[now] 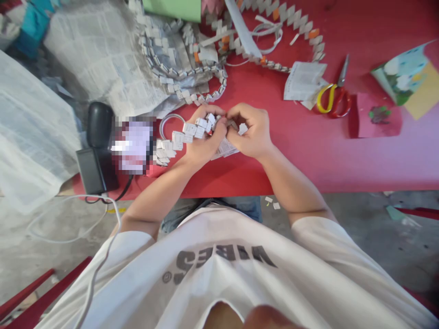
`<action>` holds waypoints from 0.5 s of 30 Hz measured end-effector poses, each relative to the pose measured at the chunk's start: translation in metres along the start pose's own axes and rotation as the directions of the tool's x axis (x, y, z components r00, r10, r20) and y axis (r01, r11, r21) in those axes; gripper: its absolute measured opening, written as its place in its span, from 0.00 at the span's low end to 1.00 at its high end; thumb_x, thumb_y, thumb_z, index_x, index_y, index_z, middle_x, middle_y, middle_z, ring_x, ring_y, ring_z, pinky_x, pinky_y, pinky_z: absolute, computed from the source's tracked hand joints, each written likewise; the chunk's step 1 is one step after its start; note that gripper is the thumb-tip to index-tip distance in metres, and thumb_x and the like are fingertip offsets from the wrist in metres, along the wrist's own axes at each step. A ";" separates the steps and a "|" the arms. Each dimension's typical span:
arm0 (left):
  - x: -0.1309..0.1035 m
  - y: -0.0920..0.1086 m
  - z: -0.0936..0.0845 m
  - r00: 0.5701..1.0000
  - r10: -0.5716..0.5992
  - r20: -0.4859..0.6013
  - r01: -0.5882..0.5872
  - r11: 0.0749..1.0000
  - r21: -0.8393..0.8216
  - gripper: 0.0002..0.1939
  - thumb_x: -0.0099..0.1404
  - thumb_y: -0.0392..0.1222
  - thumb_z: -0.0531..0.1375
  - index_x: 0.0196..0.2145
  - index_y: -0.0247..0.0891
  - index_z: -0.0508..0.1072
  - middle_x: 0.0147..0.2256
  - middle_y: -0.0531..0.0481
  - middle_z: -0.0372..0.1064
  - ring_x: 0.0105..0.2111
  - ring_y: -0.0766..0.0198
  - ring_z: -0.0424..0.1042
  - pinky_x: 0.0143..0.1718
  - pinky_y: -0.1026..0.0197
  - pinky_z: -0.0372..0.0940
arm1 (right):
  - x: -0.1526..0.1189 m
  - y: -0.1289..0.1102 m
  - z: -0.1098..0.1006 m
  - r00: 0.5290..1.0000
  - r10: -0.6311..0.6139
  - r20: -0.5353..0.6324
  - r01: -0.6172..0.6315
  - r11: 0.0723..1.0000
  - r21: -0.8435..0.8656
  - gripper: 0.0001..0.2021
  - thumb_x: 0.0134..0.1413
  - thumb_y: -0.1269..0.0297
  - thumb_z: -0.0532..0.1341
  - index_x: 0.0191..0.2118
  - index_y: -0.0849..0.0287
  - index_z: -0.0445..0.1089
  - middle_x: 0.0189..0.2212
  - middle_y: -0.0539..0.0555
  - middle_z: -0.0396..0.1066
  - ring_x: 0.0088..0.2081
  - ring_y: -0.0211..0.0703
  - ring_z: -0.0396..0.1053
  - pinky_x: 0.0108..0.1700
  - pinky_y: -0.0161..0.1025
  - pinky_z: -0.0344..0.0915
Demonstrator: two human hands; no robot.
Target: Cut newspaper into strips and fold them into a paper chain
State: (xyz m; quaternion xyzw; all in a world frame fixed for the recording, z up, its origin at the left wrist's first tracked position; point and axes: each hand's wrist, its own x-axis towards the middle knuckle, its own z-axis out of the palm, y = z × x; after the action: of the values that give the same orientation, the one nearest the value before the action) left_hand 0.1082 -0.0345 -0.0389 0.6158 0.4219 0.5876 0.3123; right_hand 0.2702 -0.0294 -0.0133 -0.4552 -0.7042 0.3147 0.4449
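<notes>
A zigzag chain of folded newspaper links (189, 131) runs from the left into my left hand (209, 139), whose fingers and thumb are closed on its end. Close beside it, my right hand (249, 130) is pinched at the same end of the chain, with a small white paper piece (243, 129) showing between thumb and curled fingers. The two hands' fingertips meet, and the exact joint between them is hidden. Under the hands lies a printed paper piece (226, 148) on the red table (295, 169).
Scissors (334, 98) with yellow and red handles lie at the right, near a newspaper scrap (303, 81). Longer folded-paper chains (185, 93) spread across the back. At the left are a black power adapter (89, 171), a white cable (109, 246) and newspaper sheets (99, 55).
</notes>
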 end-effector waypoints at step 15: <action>0.008 -0.042 -0.007 0.953 -0.227 0.202 0.260 0.953 -0.155 0.30 0.63 0.64 0.73 0.58 0.54 0.73 0.54 0.46 0.75 0.55 0.52 0.77 0.51 0.52 0.76 | 0.012 0.037 -0.012 0.991 0.029 -0.131 -0.037 0.998 -0.058 0.13 0.70 0.51 0.63 0.50 0.53 0.76 0.40 0.53 0.78 0.41 0.46 0.78 0.49 0.50 0.79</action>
State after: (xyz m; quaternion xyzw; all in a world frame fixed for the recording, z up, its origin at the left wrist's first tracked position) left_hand 0.0942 -0.0089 -0.0712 0.5793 0.4096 0.5214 0.4741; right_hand 0.2921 -0.0034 -0.0363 -0.4997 -0.6752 0.2702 0.4705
